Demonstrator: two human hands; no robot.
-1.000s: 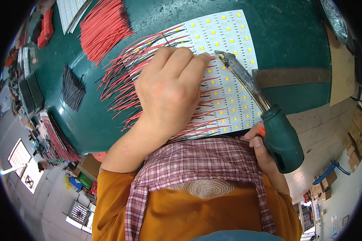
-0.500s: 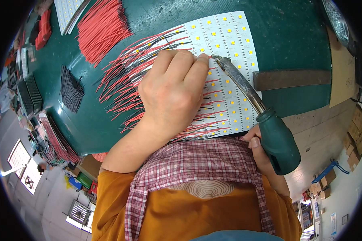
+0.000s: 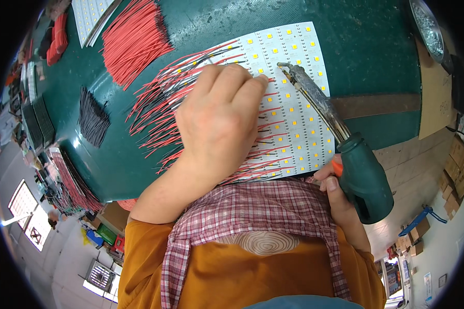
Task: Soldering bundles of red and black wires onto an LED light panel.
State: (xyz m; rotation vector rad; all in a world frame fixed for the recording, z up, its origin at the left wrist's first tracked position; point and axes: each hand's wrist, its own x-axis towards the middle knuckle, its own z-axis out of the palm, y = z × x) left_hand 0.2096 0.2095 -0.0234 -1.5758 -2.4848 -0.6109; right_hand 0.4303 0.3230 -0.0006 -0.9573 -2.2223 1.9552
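A white LED board (image 3: 297,67) with rows of yellow chips lies on the green table, many red and black wires (image 3: 157,110) fixed along it and fanning out leftward. My left hand (image 3: 216,116) rests over these wires, fingers closed in a pinch; a short red wire end shows at its fingertips against the board. Below the board's right part, my right hand (image 3: 340,198) is wrapped round the green handle of a soldering iron (image 3: 363,175). Its metal tip is over the board, a little right of my left fingertips and apart from them. The handle hides part of my right hand.
Bundles of red wires (image 3: 134,44) and black wires (image 3: 94,118) lie on the left. More boards (image 3: 90,18) are stacked at the far left. A dark flat bar (image 3: 376,106) sits right of the board, and a metal dish (image 3: 428,31) stands at the far right.
The soldering iron has drawn back to the right from my left fingertips, its tip lifting off the wire end. The board has shifted slightly toward me. My left hand keeps its pinch.
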